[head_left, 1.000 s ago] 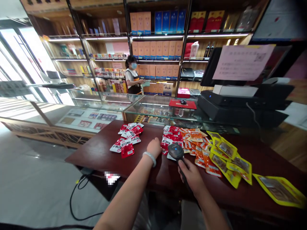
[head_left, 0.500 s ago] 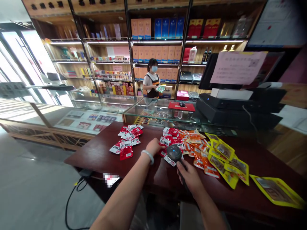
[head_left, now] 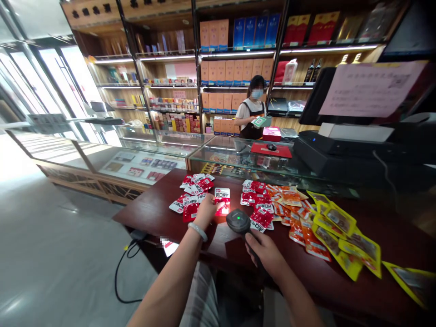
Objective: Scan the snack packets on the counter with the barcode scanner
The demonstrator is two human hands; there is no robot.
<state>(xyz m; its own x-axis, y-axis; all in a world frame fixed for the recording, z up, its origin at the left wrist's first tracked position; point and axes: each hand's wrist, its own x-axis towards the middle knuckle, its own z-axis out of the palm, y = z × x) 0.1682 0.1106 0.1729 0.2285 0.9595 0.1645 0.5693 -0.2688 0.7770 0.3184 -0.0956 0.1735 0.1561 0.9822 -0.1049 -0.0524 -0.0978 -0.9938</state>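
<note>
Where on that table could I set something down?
The table has bare room left of the leftmost red packets and in front of the orange packets, beside the right forearm. It's crowded right of the barcode scanner, where more red packets meet orange and yellow packets.

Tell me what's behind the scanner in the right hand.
Just beyond the scanner is a red-and-white packet at the left hand, with dark tabletop beside it. Whatever the scanner's head covers cannot be seen.
</note>
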